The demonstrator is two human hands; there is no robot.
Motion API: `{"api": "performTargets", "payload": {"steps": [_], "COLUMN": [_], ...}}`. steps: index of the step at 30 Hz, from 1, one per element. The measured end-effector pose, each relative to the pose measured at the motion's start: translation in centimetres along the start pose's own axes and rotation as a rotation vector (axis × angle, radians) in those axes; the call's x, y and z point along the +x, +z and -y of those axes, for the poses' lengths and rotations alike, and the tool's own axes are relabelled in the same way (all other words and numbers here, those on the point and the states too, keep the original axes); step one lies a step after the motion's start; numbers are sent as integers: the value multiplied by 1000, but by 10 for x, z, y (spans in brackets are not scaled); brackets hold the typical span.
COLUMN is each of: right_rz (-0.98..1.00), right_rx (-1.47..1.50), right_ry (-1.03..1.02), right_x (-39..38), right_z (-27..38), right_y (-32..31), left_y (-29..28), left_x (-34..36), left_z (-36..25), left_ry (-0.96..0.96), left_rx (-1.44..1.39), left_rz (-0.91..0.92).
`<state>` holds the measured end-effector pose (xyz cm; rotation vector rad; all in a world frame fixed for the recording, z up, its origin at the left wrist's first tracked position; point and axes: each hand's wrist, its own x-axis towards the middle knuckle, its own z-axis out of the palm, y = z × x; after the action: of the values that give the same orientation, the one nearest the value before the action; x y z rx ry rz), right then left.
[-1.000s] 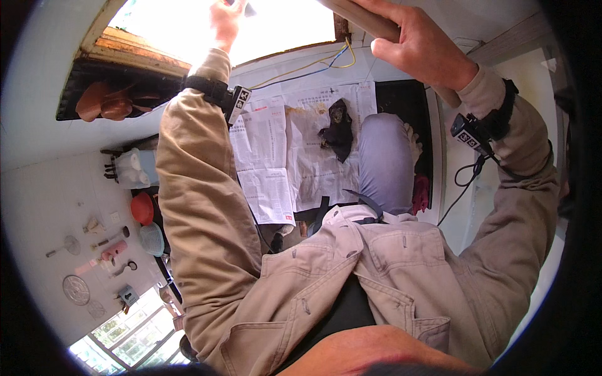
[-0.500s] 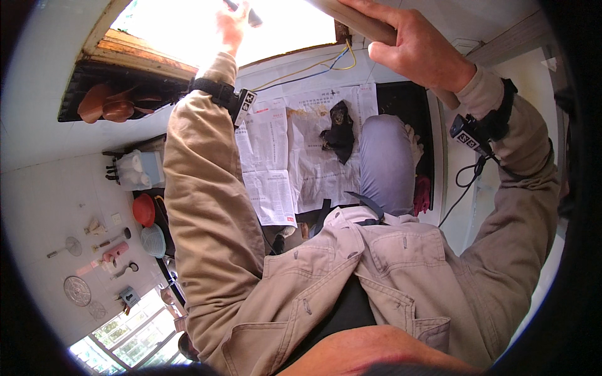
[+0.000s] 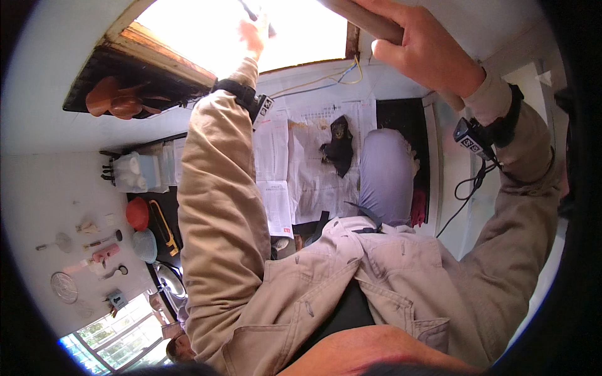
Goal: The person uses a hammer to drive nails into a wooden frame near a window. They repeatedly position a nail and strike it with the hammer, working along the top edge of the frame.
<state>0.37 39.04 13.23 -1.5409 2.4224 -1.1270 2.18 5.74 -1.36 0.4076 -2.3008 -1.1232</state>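
Observation:
Against a bright window opening (image 3: 295,44), my left hand (image 3: 254,34) is closed on a dark, narrow object (image 3: 271,29) whose kind is lost in the glare. My right hand (image 3: 433,53) is wrapped round a thick brown wooden handle (image 3: 370,22). That handle slants from the top edge down past my wrist, and its upper end is out of view. Old wooden framing (image 3: 169,53) borders the opening. A yellow and a blue wire (image 3: 342,78) hang below its right corner.
Newspaper sheets (image 3: 307,200) cover the surface below, with a crumpled black cloth (image 3: 340,150) on them. My raised knee (image 3: 385,175) is beside it. Brown objects (image 3: 116,100) sit on a dark ledge at left. Farther left are a red bowl (image 3: 137,214) and utensils hung on the wall.
The view has shifted, so the window, wires and newspaper lie slightly lower. My left hand appears farther right and a little lower; both hands keep their holds.

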Motion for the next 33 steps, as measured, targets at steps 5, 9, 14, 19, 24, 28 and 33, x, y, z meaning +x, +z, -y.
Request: {"api": "performTargets", "payload": {"steps": [5,9,14,19,24,28,33], "right_rz": [36,192,202,205,194,185,208], "right_rx": [-61,-128,-157,-94,-9,28,50], "right_ry": [23,184,49,300,199,157,187], "right_x": [14,20,11,-2,-6,-15,-20], "right_z": [8,4,-11,-13,-5,-4,-13], "right_y": [0,18,16,2,0,1,1], "left_y": [2,4,2,-16,-23,-28,-28], "left_x": [-7,-11,-30,-27,-25,-22,-7], "left_z": [-2,-6,-6,5,1,-1,-1], "left_ry": [17,45,66,78,90,102,138], "left_rx": [-35,-69,-93,-88,-81,-77,-79], "left_rz": [-28,-63,-116,-142,-140,-135,-121]}}
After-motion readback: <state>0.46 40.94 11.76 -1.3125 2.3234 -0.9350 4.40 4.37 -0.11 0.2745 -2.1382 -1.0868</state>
